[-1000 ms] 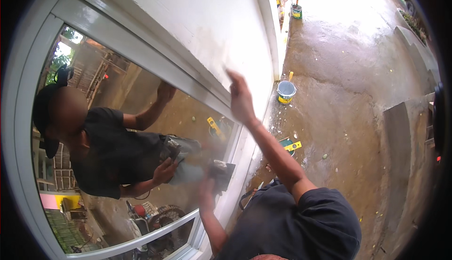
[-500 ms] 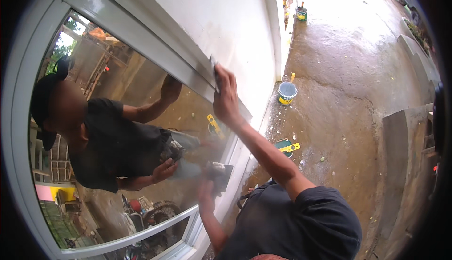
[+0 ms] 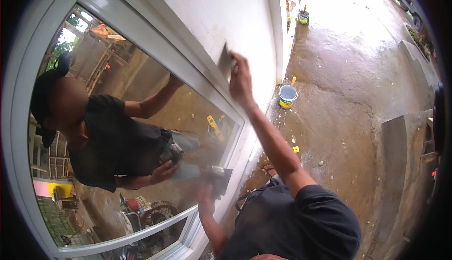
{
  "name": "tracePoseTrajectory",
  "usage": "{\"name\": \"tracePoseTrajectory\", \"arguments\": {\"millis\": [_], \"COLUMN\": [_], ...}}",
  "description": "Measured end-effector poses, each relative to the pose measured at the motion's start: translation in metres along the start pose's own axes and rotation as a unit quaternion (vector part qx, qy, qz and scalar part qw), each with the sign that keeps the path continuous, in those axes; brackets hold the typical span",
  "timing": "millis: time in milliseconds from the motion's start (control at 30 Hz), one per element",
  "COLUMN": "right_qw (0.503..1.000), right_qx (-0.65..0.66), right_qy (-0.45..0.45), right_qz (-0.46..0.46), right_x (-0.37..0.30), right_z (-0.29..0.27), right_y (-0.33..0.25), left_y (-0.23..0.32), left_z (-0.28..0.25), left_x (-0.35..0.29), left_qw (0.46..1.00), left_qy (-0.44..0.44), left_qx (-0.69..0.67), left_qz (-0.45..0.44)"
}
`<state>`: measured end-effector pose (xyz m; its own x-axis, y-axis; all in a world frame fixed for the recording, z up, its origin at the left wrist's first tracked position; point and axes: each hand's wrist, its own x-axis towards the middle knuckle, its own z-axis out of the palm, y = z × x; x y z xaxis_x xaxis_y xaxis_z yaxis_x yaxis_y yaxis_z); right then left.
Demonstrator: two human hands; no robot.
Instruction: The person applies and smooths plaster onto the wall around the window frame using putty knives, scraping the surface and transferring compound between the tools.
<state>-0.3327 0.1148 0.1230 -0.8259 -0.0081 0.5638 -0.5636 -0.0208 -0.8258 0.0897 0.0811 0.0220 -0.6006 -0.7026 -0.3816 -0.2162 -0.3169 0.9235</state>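
Observation:
Raised in front of me, my right hand [image 3: 241, 81] is closed on a flat metal putty blade [image 3: 225, 61], which is tilted against the white wall [image 3: 212, 6] beside the window's edge. Lower down, my left hand [image 3: 205, 198] grips a dark flat plate [image 3: 222, 179] with a whitish lump of putty [image 3: 214, 171] on top. Its fingers are blurred and partly behind the plate. The window glass [image 3: 136, 81] with its white frame [image 3: 117, 29] fills the left side and mirrors my arms and shirt. A faint grey smear shows on the wall above the blade.
On the wet concrete floor [image 3: 334, 86] stand an open bucket [image 3: 287, 96] with a yellow handle sticking out and a smaller can [image 3: 303, 17] farther off. The end of a yellow spirit level [image 3: 295, 149] shows past my right arm. A low concrete ledge [image 3: 400, 142] runs along the right.
My right hand has moved slightly right, off the window-side edge, and the blade's broad face now shows against the wall. My arm now covers most of the spirit level. The left hand has hardly moved.

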Motion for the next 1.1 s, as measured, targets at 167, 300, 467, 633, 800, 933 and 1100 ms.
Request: {"name": "tracePoseTrajectory", "arguments": {"millis": [167,300,467,633,800,933,1100], "right_qw": [0.998,0.999,0.999,1.000,0.996,0.999,0.998], "right_qx": [0.023,0.009,0.015,-0.003,0.051,-0.002,0.000], "right_qy": [-0.061,0.000,0.013,-0.002,-0.057,0.030,-0.020], "right_qz": [-0.008,0.032,0.041,-0.011,0.044,0.044,0.056], "right_x": [-0.066,0.004,0.052,-0.042,-0.075,0.010,0.051], "right_z": [-0.011,-0.032,-0.014,0.007,-0.013,-0.034,-0.017], "right_y": [-0.043,0.000,0.056,0.017,-0.020,0.040,0.085], "left_y": [0.028,0.015,0.014,0.015,0.001,0.026,0.021], "left_z": [0.019,0.003,0.001,0.013,-0.009,0.016,0.010], "left_x": [0.008,0.015,0.003,0.007,0.027,0.010,-0.009], "left_qw": [0.999,0.999,0.998,0.999,0.999,0.998,0.998], "left_qy": [-0.039,-0.016,-0.025,-0.005,-0.020,-0.027,0.002], "left_qx": [0.002,0.042,-0.015,0.021,0.032,-0.005,-0.014], "left_qz": [-0.037,-0.015,-0.056,-0.028,-0.016,-0.052,-0.064]}}
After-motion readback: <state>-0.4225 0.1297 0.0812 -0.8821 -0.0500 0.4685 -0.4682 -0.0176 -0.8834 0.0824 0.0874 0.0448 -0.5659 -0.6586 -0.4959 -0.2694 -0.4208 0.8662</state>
